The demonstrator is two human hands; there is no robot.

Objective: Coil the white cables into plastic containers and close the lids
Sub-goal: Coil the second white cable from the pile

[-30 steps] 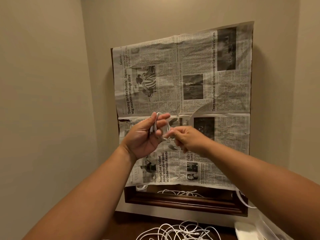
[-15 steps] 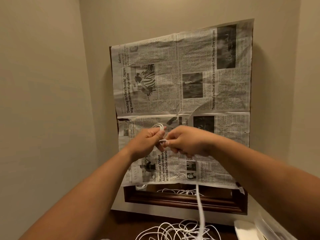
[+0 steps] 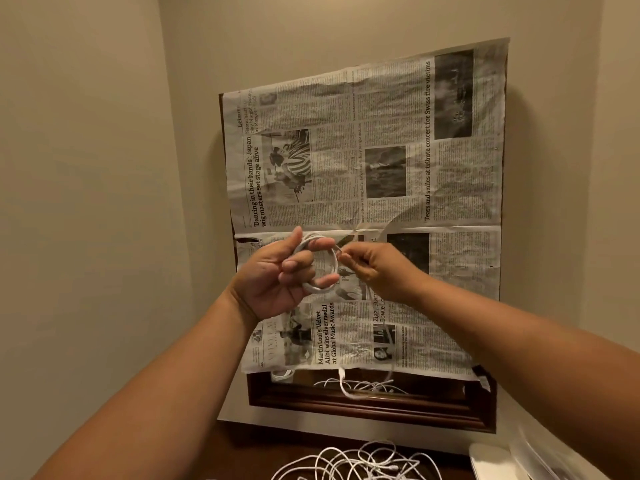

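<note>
White cable [image 3: 334,266], wound into a small loop, is held up in front of me around the fingers of my left hand [image 3: 273,275], thumb raised and fingers curled through the coil. My right hand [image 3: 377,268] pinches the same cable just beside the loop, fingertips closed on the strand. From that pinch the loose tail [image 3: 344,386] drops in a blurred arc and ends near the lower edge of a newspaper [image 3: 450,188] that covers most of a dark wooden frame [image 3: 363,408] against the beige wall. Below, a tangle of white cables [image 3: 360,462] lies on the dark wooden table [image 3: 242,452]. At the lower right corner a pale plastic piece [image 3: 491,462] is only partly in view; whether it is a container or a lid I cannot tell.
</note>
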